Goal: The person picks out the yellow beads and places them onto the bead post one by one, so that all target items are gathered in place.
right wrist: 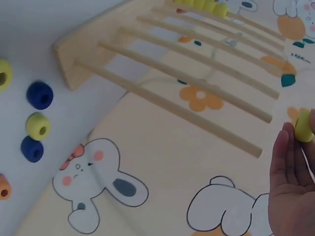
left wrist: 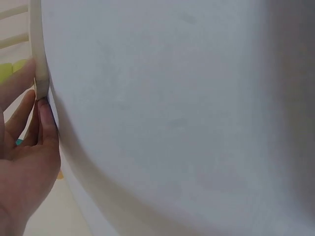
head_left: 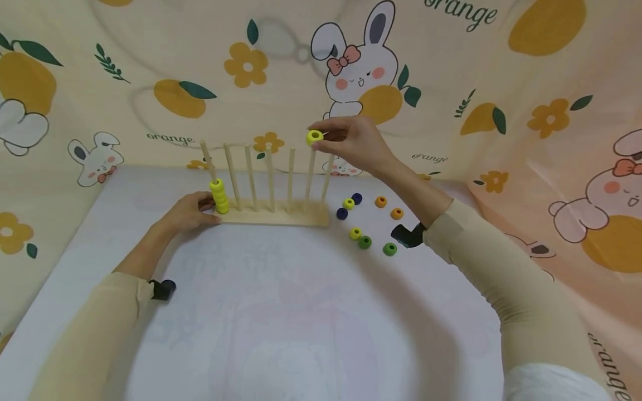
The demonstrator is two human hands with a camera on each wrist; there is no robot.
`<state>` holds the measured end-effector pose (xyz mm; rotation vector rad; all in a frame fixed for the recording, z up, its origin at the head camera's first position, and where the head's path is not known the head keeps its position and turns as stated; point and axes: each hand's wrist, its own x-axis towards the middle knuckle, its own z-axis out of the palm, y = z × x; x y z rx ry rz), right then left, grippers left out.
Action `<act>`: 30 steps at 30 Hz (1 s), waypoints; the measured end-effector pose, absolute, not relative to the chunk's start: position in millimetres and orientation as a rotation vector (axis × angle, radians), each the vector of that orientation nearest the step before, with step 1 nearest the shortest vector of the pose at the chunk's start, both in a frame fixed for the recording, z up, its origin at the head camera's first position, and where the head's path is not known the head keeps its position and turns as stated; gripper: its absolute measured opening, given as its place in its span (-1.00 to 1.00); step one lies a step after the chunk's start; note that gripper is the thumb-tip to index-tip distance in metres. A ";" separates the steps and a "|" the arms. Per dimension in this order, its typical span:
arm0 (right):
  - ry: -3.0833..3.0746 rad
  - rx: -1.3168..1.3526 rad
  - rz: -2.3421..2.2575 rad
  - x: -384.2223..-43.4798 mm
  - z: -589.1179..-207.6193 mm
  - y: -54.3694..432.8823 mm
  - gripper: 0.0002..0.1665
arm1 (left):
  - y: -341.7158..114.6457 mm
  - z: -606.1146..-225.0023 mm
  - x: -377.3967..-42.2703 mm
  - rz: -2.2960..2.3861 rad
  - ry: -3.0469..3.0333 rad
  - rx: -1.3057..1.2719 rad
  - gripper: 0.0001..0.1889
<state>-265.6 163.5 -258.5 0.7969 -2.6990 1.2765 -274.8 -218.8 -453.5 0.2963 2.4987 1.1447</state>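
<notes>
A wooden peg rack [head_left: 276, 219] stands on the white table, with several upright pegs in a row. Several yellow beads [head_left: 219, 197] are stacked on its leftmost peg. My left hand [head_left: 188, 213] grips the left end of the base; in the left wrist view, fingers [left wrist: 47, 115] lie against that end. Up near the peg tops on the right side, my right hand [head_left: 358, 142] pinches a yellow bead [right wrist: 304, 130] between thumb and fingers. In the head view this bead appears over the tip of the second peg from the right; whether it touches is unclear.
Loose beads lie right of the rack: blue [head_left: 342, 214], yellow [head_left: 355, 233], green [head_left: 389, 249] and orange [head_left: 397, 214]. A patterned cloth [head_left: 281, 111] with rabbits and oranges hangs behind the table. Dark wrist devices [head_left: 408, 236] sit at both cuffs.
</notes>
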 end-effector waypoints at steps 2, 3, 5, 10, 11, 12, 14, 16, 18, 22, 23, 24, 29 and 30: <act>-2.701 0.797 1.277 -268.5 -258.0 159.1 -0.59 | -218.8 -452.8 -275.1 1.135 2.506 0.291 -0.18; -2.700 0.789 1.283 -269.9 -258.0 156.9 -0.59 | -218.6 -452.5 -275.3 1.135 2.509 0.287 -0.18; -2.705 0.782 1.298 -272.7 -258.2 152.4 -0.59 | -218.4 -452.2 -275.4 1.123 2.522 0.291 -0.18; -2.717 0.791 1.322 -277.4 -259.9 141.6 -0.57 | -218.5 -453.1 -275.4 1.091 2.566 0.292 -0.21; -2.717 0.795 1.331 -278.1 -260.2 139.3 -0.57 | -218.6 -453.3 -275.2 1.094 2.566 0.288 -0.22; -2.716 0.801 1.341 -278.9 -260.3 136.8 -0.57 | -218.7 -453.5 -274.9 1.101 2.564 0.284 -0.22; -2.711 0.812 1.359 -280.6 -260.3 131.4 -0.57 | -219.2 -454.1 -274.1 1.123 2.556 0.272 -0.23; -2.711 0.812 1.375 -282.7 -259.7 125.7 -0.57 | -219.4 -453.9 -272.8 1.150 2.546 0.259 -0.23; -2.689 0.827 1.410 -285.4 -260.0 120.0 -0.56 | -219.7 -453.9 -272.2 1.171 2.537 0.251 -0.24; -2.640 0.864 1.462 -289.8 -260.6 109.7 -0.57 | -219.8 -453.4 -271.6 1.179 2.535 0.256 -0.23; -2.631 0.878 1.466 -290.8 -260.9 107.0 -0.59 | -219.8 -453.7 -271.2 1.178 2.538 0.257 -0.23; -2.630 0.885 1.461 -291.4 -260.7 104.3 -0.59 | -219.8 -454.1 -270.9 1.174 2.544 0.259 -0.23; -2.655 0.884 1.461 -293.7 -255.4 90.0 -0.62 | -219.4 -454.2 -269.7 1.180 2.577 0.282 -0.26; -2.655 0.886 1.466 -294.3 -254.5 87.2 -0.61 | -219.3 -454.0 -270.0 1.185 2.582 0.286 -0.26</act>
